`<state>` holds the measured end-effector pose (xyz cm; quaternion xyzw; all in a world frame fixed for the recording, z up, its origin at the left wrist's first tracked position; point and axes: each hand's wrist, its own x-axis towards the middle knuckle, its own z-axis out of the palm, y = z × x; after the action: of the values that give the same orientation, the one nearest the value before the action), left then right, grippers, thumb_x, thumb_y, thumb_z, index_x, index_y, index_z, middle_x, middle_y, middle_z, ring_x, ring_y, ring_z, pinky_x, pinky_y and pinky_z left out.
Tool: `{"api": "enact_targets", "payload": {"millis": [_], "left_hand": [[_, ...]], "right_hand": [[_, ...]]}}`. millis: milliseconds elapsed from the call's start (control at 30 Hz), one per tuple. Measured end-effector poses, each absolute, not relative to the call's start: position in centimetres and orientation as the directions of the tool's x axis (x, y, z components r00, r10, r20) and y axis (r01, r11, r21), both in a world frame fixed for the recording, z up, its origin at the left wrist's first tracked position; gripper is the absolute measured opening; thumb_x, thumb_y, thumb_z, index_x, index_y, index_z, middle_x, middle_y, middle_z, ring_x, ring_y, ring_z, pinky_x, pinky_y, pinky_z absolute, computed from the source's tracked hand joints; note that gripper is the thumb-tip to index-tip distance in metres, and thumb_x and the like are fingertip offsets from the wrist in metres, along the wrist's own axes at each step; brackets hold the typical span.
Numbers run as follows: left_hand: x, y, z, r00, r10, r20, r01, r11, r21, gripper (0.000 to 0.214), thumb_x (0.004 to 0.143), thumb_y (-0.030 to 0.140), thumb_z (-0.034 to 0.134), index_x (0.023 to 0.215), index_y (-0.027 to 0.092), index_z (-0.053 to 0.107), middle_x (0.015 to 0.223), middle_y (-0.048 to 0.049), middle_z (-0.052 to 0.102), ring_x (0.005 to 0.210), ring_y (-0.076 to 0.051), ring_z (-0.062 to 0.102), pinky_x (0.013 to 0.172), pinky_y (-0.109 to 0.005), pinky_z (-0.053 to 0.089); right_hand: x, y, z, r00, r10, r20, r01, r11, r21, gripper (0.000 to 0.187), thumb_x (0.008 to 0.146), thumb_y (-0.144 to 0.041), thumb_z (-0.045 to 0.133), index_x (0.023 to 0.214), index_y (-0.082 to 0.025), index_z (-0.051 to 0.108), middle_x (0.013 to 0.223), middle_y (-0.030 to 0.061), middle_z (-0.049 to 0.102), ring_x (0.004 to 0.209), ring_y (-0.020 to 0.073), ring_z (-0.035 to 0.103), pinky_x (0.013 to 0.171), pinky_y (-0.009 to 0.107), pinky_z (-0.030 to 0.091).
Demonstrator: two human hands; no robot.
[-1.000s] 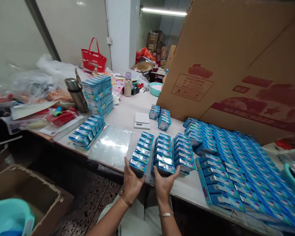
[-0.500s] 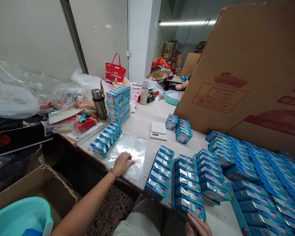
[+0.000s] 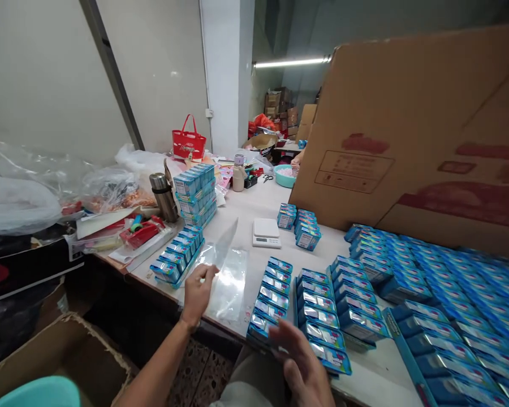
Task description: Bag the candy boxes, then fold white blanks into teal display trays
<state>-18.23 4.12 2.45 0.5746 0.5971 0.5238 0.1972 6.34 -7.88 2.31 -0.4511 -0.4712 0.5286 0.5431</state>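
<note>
Directions are read from the left hand (image 3: 199, 288) as the clock's centre, with twelve pointing away from the person. That hand pinches one corner of a clear plastic bag (image 3: 228, 240), which stands tilted up toward one o'clock; at three o'clock, just beside the hand, more clear bags (image 3: 233, 288) lie flat. The right hand (image 3: 303, 364), at four o'clock, is blurred but looks released, its fingers loosely spread in front of the near rows of blue packs (image 3: 316, 316); whether it touches them cannot be told.

At twelve, a red tote (image 3: 189, 145) carries white lettering, too small to read surely. The cardboard sheet (image 3: 407, 141) at two bears red print and a boxed label, both illegible. The display on the white scale (image 3: 266, 233), also at two but nearer, is unreadable, as is the packs' small print.

The white tabletop (image 3: 254, 198) is scuffed at its front edge. Beyond it, a pale pillar (image 3: 220, 73) rises at twelve and a tube light (image 3: 292, 63) glows at one. A torn carton (image 3: 106, 362) sits at eight.
</note>
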Motion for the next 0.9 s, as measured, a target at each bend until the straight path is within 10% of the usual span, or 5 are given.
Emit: {"api": "enact_targets", "payload": {"millis": [100, 233, 400, 633, 900], "left_hand": [[-13.2, -1.7, 5.9, 0.046, 0.811, 0.584, 0.673, -0.457, 0.581, 0.018, 0.087, 0.026, 0.050, 0.079, 0.022, 0.066, 0.077, -0.0034, 0.061, 0.080, -0.019, 0.053, 0.081, -0.034, 0.037], [-8.7, -6.4, 6.6, 0.471, 0.715, 0.517, 0.557, -0.696, 0.454, 0.034, 0.080, 0.035, 0.062, 0.112, 0.025, 0.060, 0.104, -0.0074, 0.062, 0.098, -0.024, 0.053, 0.089, -0.039, 0.039], [-10.0, -3.4, 8.3, 0.179, 0.813, 0.555, 0.538, -0.553, 0.636, 0.114, 0.062, 0.049, 0.076, 0.147, 0.019, 0.006, 0.151, -0.0184, 0.018, 0.137, -0.036, 0.018, 0.109, -0.054, 0.020], [-9.2, -1.4, 12.1, 0.630, 0.774, 0.053, 0.141, -0.182, 0.973, 0.044, 0.075, 0.035, 0.067, 0.115, 0.018, 0.057, 0.075, -0.0010, 0.063, 0.067, -0.014, 0.058, 0.065, -0.028, 0.048], [-7.2, -1.4, 12.9, 0.341, 0.865, 0.368, 0.244, -0.459, 0.854, 0.021, 0.080, 0.036, 0.060, 0.089, 0.019, 0.068, 0.058, 0.0025, 0.060, 0.052, -0.011, 0.053, 0.051, -0.022, 0.041]], "right_hand": [[4.4, -4.5, 5.9, -0.225, 0.973, 0.045, -0.390, -0.048, -0.920, 0.089, 0.065, -0.071, 0.062, 0.139, -0.030, 0.036, 0.136, 0.0138, 0.049, 0.120, 0.0313, 0.050, 0.093, 0.046, 0.045], [6.1, -3.6, 7.6, -0.052, 0.998, 0.045, -0.284, 0.028, -0.958, 0.064, 0.071, -0.049, 0.071, 0.127, -0.025, 0.050, 0.108, 0.0102, 0.067, 0.100, 0.0256, 0.063, 0.089, 0.041, 0.047], [12.0, -5.9, 7.6, 0.010, 1.000, 0.008, -0.187, 0.010, -0.982, 0.033, 0.075, -0.043, 0.069, 0.097, -0.019, 0.064, 0.087, 0.0097, 0.070, 0.076, 0.0243, 0.068, 0.069, 0.035, 0.051], [16.3, -8.2, 9.4, 0.100, 0.991, 0.094, -0.151, 0.109, -0.982, 0.034, 0.072, -0.038, 0.072, 0.099, -0.020, 0.062, 0.090, 0.0056, 0.067, 0.078, 0.0194, 0.065, 0.067, 0.030, 0.050], [16.0, -9.3, 8.3, 0.246, 0.960, 0.133, 0.004, 0.136, -0.991, 0.044, 0.074, -0.044, 0.068, 0.107, -0.018, 0.055, 0.063, -0.0015, 0.059, 0.051, 0.0135, 0.055, 0.048, 0.026, 0.044]]}}
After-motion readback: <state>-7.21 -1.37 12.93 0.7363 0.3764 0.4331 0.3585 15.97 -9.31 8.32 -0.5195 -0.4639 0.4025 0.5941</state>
